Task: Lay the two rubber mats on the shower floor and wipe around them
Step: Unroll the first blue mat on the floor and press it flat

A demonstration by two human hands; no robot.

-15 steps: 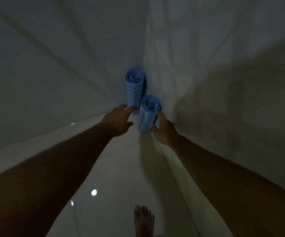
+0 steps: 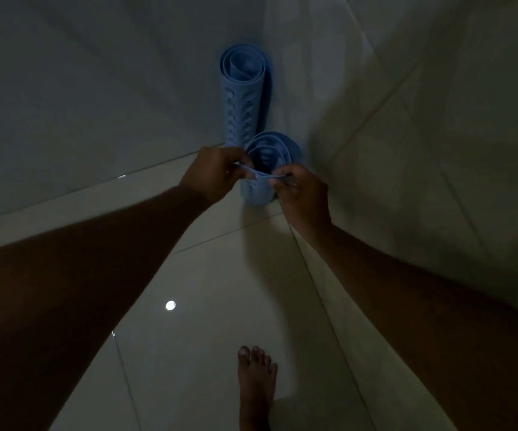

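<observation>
Reach over: left hand point(image 2: 217, 174) and right hand point(image 2: 299, 191) now both pinch the nearer rolled blue rubber mat point(image 2: 256, 193) by its top edge. Probably starting the unroll, but the view is dim.

One head cam, wide-angle — faces fwd & steeply down into a tiled corner, close range. Fingers point(image 2: 235, 163) of left hand point(image 2: 217, 175) & right hand point(image 2: 301, 194) sit approx mid-frame, pinching the near mat point(image 2: 270, 150). Far mat point(image 2: 242, 98) is just beyond the fingers, bare foot point(image 2: 256, 387) well below them — toward the cam.
</observation>
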